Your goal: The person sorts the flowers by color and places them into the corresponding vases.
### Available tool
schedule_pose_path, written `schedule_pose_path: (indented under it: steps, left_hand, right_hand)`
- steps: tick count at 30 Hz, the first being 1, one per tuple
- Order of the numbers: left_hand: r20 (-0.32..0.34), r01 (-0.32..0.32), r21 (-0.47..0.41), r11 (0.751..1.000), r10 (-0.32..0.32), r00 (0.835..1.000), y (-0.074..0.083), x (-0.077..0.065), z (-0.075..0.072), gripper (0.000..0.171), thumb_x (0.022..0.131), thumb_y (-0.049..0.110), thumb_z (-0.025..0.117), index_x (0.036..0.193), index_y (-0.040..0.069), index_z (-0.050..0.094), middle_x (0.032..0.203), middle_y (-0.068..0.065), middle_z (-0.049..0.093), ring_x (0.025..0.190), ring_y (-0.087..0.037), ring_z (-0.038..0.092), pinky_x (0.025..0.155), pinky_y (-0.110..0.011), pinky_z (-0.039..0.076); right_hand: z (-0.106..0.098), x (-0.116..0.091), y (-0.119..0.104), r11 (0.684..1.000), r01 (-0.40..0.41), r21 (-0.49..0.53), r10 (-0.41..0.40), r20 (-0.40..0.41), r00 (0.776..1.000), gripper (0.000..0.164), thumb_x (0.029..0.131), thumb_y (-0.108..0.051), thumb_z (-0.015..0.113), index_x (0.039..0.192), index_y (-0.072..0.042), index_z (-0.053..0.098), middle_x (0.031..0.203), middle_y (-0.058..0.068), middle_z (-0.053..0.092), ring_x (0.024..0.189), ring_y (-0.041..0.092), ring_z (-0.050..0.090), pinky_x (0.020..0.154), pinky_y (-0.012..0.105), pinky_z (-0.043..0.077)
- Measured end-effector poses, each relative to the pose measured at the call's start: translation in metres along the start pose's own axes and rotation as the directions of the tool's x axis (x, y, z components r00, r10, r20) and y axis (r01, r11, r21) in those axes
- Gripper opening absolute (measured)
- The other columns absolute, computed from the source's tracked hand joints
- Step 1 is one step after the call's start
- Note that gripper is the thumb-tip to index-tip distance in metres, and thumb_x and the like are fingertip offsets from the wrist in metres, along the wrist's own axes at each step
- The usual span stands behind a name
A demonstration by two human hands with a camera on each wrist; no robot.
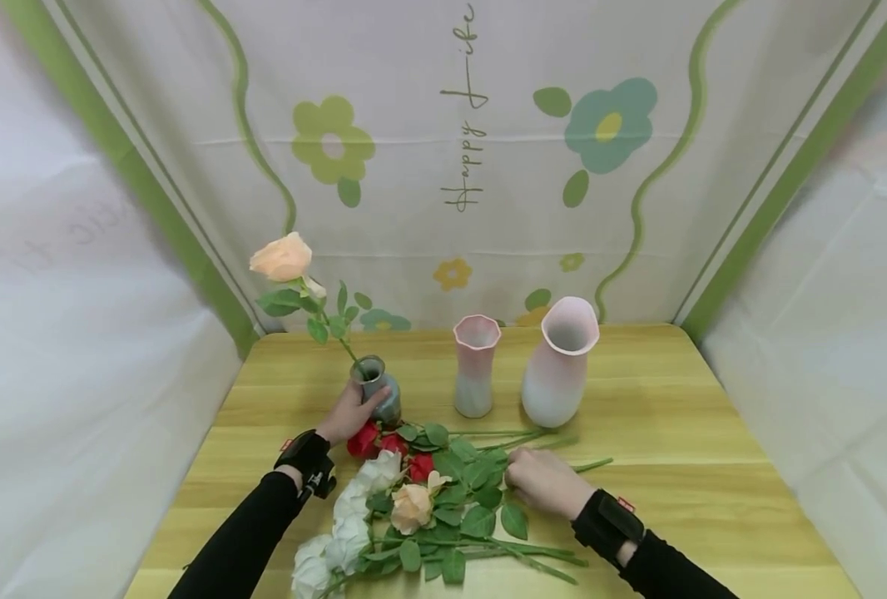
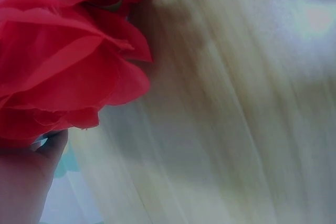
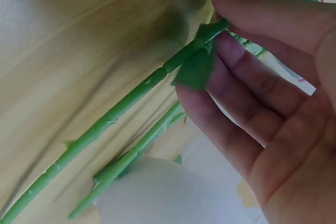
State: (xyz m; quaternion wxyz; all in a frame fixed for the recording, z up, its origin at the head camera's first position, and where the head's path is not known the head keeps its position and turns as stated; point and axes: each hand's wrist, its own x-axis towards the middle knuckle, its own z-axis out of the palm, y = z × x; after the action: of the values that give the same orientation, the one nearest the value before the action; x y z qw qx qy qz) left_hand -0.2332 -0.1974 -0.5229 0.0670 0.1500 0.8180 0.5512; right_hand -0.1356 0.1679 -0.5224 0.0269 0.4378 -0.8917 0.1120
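Observation:
On the left, my left hand (image 1: 348,414) grips a small grey-blue vase (image 1: 388,403). A tall peach rose (image 1: 282,258) with green leaves leans leftward out of its mouth. Red roses (image 1: 364,441) lie right beside that hand, and one red rose (image 2: 68,61) hides most of it in the left wrist view. My right hand (image 1: 548,481) is over the stems of the flower pile. In the right wrist view its thumb and fingers pinch a green rose stem (image 3: 113,114) near a leaf. Which bloom this stem bears cannot be told.
White roses (image 1: 349,532) and a peach rose (image 1: 411,509) lie in front, stems pointing right. Behind them stand a slim pink-and-white vase (image 1: 474,374) and a larger, rounder one (image 1: 556,387). A printed cloth (image 1: 398,225) hangs behind the wooden table (image 1: 713,466).

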Motion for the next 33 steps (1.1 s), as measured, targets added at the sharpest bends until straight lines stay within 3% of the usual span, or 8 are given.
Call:
schedule_pose_path:
  steps: [6,9,17,24,33]
  left_hand:
    - [0.019,-0.010,0.010,1.000,0.010,1.000,0.029,-0.014,0.000,0.058,0.105,0.016,0.052,0.150,-0.004,0.020,0.149,-0.032,0.025,0.138,-0.045,0.028,0.111,-0.058,0.024]
    - [0.033,0.017,0.004,1.000,-0.018,0.999,0.037,-0.016,0.000,0.058,0.105,0.016,0.052,0.150,-0.003,0.021,0.150,-0.032,0.025,0.139,-0.044,0.027,0.112,-0.056,0.024]
    - [0.033,0.052,0.005,0.999,-0.052,0.998,0.037,-0.015,0.001,0.060,0.105,0.018,0.053,0.151,-0.002,0.019,0.151,-0.031,0.023,0.140,-0.043,0.025,0.112,-0.056,0.022]
    - [0.045,0.003,-0.008,1.000,-0.003,0.999,0.035,-0.013,-0.001,0.060,0.105,0.015,0.051,0.151,-0.001,0.017,0.151,-0.031,0.022,0.140,-0.045,0.026,0.112,-0.057,0.023]
    - [0.050,0.015,0.001,1.000,-0.015,0.999,0.032,-0.006,-0.004,0.061,0.105,0.019,0.052,0.151,0.000,0.017,0.152,-0.030,0.022,0.140,-0.043,0.025,0.112,-0.057,0.022]
  right_hand:
    - [0.006,0.000,-0.002,1.000,0.008,-0.016,-0.007,0.027,1.000,0.024,0.078,-0.002,0.080,0.065,-0.019,0.070,0.069,-0.009,0.056,0.060,0.004,0.052,0.050,0.020,0.041]
    - [0.007,-0.001,-0.001,1.000,-0.007,-0.012,0.008,0.039,0.999,0.022,0.078,-0.002,0.081,0.068,-0.020,0.073,0.071,-0.009,0.057,0.062,0.004,0.053,0.051,0.020,0.042]
    - [0.010,-0.004,0.000,1.000,-0.015,-0.017,0.016,0.038,0.999,0.025,0.080,-0.003,0.079,0.065,-0.020,0.069,0.070,-0.009,0.056,0.058,0.001,0.047,0.050,0.018,0.038]
    - [0.004,-0.004,-0.003,0.999,0.021,-0.024,-0.021,-0.014,1.000,0.031,0.082,0.005,0.073,0.064,-0.019,0.064,0.064,-0.008,0.049,0.054,0.003,0.033,0.050,0.020,0.028]
    - [-0.006,-0.003,-0.002,1.000,-0.009,-0.010,0.008,-0.071,0.997,0.031,0.081,0.005,0.071,0.063,-0.019,0.063,0.065,-0.010,0.048,0.054,0.002,0.041,0.049,0.019,0.034]
